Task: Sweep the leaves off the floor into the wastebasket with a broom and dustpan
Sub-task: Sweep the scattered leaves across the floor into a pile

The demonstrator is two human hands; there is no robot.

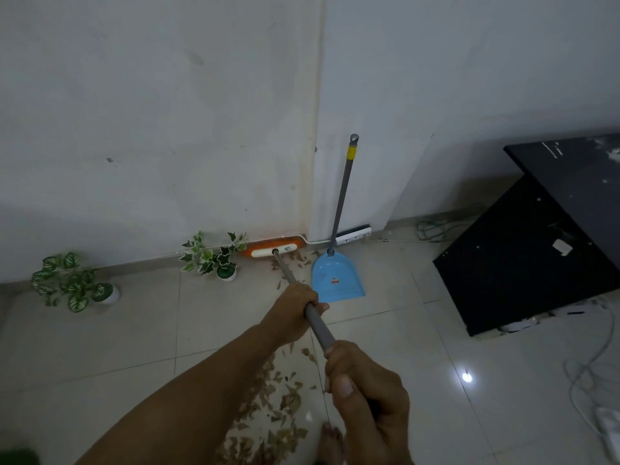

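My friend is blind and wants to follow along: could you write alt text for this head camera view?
Both hands grip a grey broom handle, left hand ahead of right hand, the orange broom head against the wall. A blue dustpan stands beside it, dry leaves litter the tiles, and two potted plants stand along the wall.

We see the broom [274,251] with its head on the floor [385,330] against the wall [151,129], just right of a potted plant [214,255]. A second plant [72,283] stands further left. The dustpan [335,276] lies right of the broom head, its handle leaning on the wall corner. Leaves [275,397] lie scattered on the floor nearer us, and a cabinet [536,256] stands at the right.
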